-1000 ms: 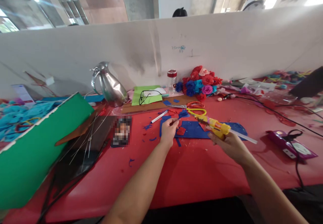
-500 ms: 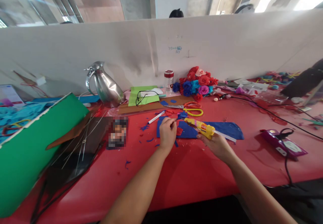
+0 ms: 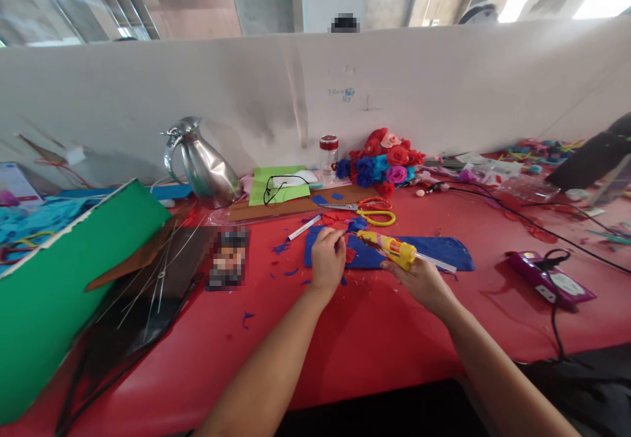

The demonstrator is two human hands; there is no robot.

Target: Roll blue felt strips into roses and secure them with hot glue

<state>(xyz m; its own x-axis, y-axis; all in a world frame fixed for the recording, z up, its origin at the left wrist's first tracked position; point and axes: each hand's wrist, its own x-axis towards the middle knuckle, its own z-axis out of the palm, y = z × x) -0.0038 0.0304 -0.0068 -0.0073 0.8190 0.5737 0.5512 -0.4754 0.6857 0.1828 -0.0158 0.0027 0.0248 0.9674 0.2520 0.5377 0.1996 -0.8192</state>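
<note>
My right hand [image 3: 424, 286] is wrapped round a yellow glue gun [image 3: 389, 248], with a clear glue stick jutting from its back end. The gun's nozzle points left, towards my left hand [image 3: 328, 256]. The fingers of my left hand are pinched together; what they hold is too small to name. A small dark blue piece [image 3: 357, 225] shows between the fingertips and the nozzle. Under both hands lies a blue sheet [image 3: 434, 253], with a red scrap [image 3: 350, 255] on it. Yellow-handled scissors [image 3: 377, 217] lie just behind the glue gun.
A white marker [image 3: 304, 227], a phone [image 3: 227, 259] and blue scraps lie to the left. Behind are a steel jug [image 3: 210, 167], a glass jar [image 3: 328, 158] and paper flowers [image 3: 387, 161]. A green board [image 3: 73, 292] stands left; a purple power strip [image 3: 549, 279] with cables lies right.
The view has shifted very slightly. Both hands keep nearly the same pose, and the glue gun is still near the left fingertips.
</note>
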